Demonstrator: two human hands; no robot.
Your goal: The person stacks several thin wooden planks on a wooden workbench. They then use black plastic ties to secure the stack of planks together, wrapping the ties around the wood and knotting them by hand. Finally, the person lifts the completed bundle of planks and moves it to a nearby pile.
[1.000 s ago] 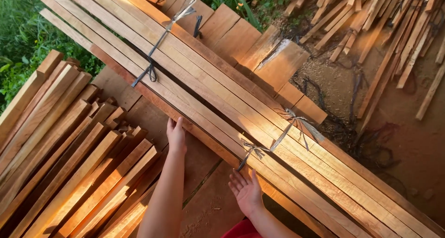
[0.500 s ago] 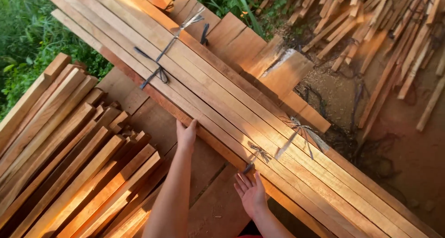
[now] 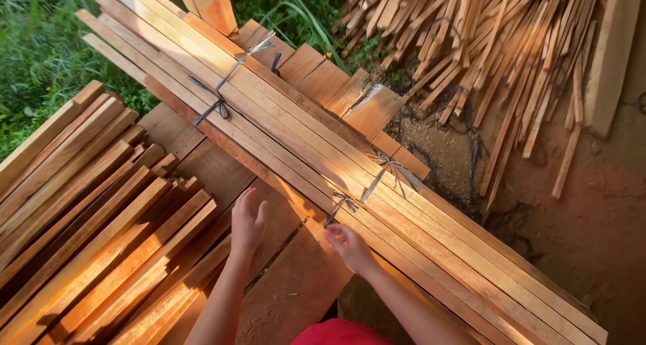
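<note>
At your far left, grass (image 3: pixel 33 42) edges a loose stack of square-cut slats (image 3: pixel 81 210), smooth-sawn, orange-brown, fanned out with their ends stepping unevenly toward the middle. Under them and toward you lie wide flat boards (image 3: pixel 282 298), duller and reddish.

Your left hand (image 3: pixel 247 222) hovers over those boards, fingers spread and slightly curled, palm down, holding nothing; it sits just short of the near edge of the tied bundle (image 3: pixel 303 130). That bundle runs diagonally from upper left to lower right: long, thin, straight strips laid side by side in layers, pale yellow on top where the sun strikes and darker red along the near edge. Two bands of pale strapping cross it, one near the far end (image 3: pixel 229 83) and one near the middle (image 3: pixel 367 187), each ending in a knotted, frayed tail.

Your right hand (image 3: pixel 348 245) is at the bundle's near edge just below the middle strap's knot, fingers bent inward; you cannot tell whether it grips the strap or only touches the wood.

To the right, a jumbled heap of thin offcuts (image 3: pixel 484 56) lies on bare reddish earth (image 3: pixel 592 231), with sawdust beside it.
</note>
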